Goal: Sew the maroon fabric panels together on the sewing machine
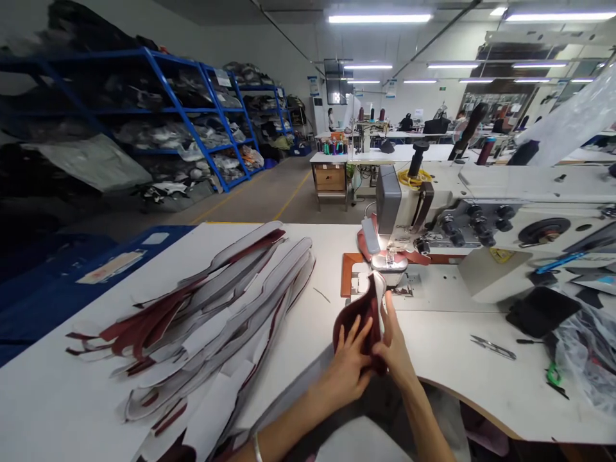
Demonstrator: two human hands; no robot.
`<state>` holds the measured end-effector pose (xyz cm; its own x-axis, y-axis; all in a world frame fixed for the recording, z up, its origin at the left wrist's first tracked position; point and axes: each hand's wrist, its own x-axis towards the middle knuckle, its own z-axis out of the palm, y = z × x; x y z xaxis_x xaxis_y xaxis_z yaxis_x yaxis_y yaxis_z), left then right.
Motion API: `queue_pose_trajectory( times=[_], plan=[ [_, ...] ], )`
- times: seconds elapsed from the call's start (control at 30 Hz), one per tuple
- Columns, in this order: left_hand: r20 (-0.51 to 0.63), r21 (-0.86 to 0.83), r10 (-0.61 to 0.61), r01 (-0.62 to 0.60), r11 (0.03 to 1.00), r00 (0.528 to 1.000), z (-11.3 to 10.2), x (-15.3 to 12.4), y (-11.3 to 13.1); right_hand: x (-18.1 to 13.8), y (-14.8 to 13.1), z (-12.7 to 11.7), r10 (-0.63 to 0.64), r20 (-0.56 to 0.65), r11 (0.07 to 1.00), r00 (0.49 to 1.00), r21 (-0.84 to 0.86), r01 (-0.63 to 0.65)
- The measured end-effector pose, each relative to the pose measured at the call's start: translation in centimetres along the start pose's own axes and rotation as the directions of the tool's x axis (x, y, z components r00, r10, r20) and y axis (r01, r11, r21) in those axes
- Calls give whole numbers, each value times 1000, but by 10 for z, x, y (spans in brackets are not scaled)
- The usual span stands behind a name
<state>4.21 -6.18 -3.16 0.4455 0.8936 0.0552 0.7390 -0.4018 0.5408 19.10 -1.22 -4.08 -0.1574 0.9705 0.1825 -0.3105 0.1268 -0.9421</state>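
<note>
My left hand point(347, 367) and my right hand point(397, 345) both hold a dark red leather piece point(359, 314) at the table's near edge. The left fingers lie spread along its left face, while the right hand presses it from the right with fingers together. The piece stands folded upright, and its far end reaches under the presser foot point(392, 264) of the white sewing machine point(481, 205), lit by the machine's lamp.
A long pile of cut red and white pieces point(206, 314) covers the table's left half. Thread snips point(491, 347) lie to the right, near a black pad point(541, 310) and a plastic bag point(584, 353). Blue shelving point(183, 115) stands far left, with other workstations behind.
</note>
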Motion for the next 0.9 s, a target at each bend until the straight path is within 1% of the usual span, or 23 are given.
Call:
queue_pose_trajectory(
  times=[0.03, 0.07, 0.1, 0.13, 0.17, 0.2, 0.23, 0.27, 0.3, 0.33, 0.37, 0.4, 0.43, 0.47, 0.53, 0.6, 0.63, 0.7, 0.73, 0.77, 0.8, 0.83, 0.9],
  plan=[
    [-7, -14, 18, -18, 1000, 1000, 6, 3, 2, -3, -1, -1, 5, 40, 997, 999, -83, -2],
    [-11, -48, 47, -47, 998, 999, 12, 6, 3, -3, -1, -3, 18, 39, 984, 999, -179, -11],
    [-25, -102, 73, -75, 992, 997, 18, 9, 3, -3, -1, -6, 30, 3, 963, 1000, -267, -29],
    [-65, -163, 79, -88, 983, 995, 23, 13, 1, -1, -2, -8, 36, -53, 944, 998, -326, -51],
    [-144, -223, 49, -81, 972, 988, 27, 18, -2, 1, -2, -11, 37, -107, 934, 994, -349, -72],
    [-259, -273, -22, -51, 961, 966, 30, 24, -6, 3, -2, -12, 37, -146, 937, 989, -339, -85],
    [-392, -312, -123, -6, 950, 912, 31, 32, -10, 4, -3, -11, 40, -160, 945, 986, -313, -89],
    [-515, -342, -226, 44, 939, 827, 30, 41, -15, 4, -2, -9, 45, -146, 953, 988, -291, -86],
    [-614, -362, -309, 89, 928, 727, 28, 51, -19, 2, -2, -6, 42, -119, 957, 992, -281, -74],
    [-681, -372, -362, 125, 920, 637, 24, 62, -23, -1, -1, -1, 33, -92, 957, 995, -283, -58],
    [-720, -374, -387, 149, 915, 576, 20, 71, -26, -5, -1, 4, 22, -67, 955, 998, -294, -41],
    [-737, -371, -393, 157, 915, 550, 16, 80, -29, -9, 0, 9, 13, -58, 954, 998, -299, -29],
    [-738, -369, -389, 154, 917, 552, 12, 87, -30, -12, 1, 12, 9, -70, 957, 998, -289, -29],
    [-726, -372, -382, 141, 917, 572, 8, 92, -32, -14, 2, 12, 16, -109, 967, 994, -252, -43],
    [-677, -395, -365, 103, 913, 640, 2, 99, -33, -13, 5, 7, 91, -227, 989, 970, -90, -114],
    [-607, -428, -324, 45, 903, 725, -5, 104, -31, -7, 9, -8, 225, -315, 971, 922, 147, -187],
    [-558, -442, -281, 7, 897, 781, -9, 107, -29, -3, 13, -18, 289, -336, 944, 897, 255, -209],
    [-419, -471, -140, -83, 878, 897, -17, 113, -24, 4, 20, -37, 392, -359, 881, 847, 412, -233],
    [-343, -486, -66, -117, 866, 937, -21, 117, -21, 6, 22, -46, 433, -362, 853, 826, 459, -246],
    [-281, -498, -8, -138, 856, 960, -25, 120, -18, 7, 24, -54, 463, -354, 832, 812, 489, -261],
    [-241, -503, 26, -147, 852, 970, -29, 123, -15, 8, 24, -60, 476, -343, 820, 810, 505, -269],
    [-224, -498, 39, -148, 854, 974, -32, 126, -13, 9, 21, -65, 465, -329, 823, 822, 504, -264],
    [-241, -459, 29, -140, 877, 970, -37, 129, -9, 15, 11, -70, 380, -283, 873, 881, 425, -240]
  ],
)
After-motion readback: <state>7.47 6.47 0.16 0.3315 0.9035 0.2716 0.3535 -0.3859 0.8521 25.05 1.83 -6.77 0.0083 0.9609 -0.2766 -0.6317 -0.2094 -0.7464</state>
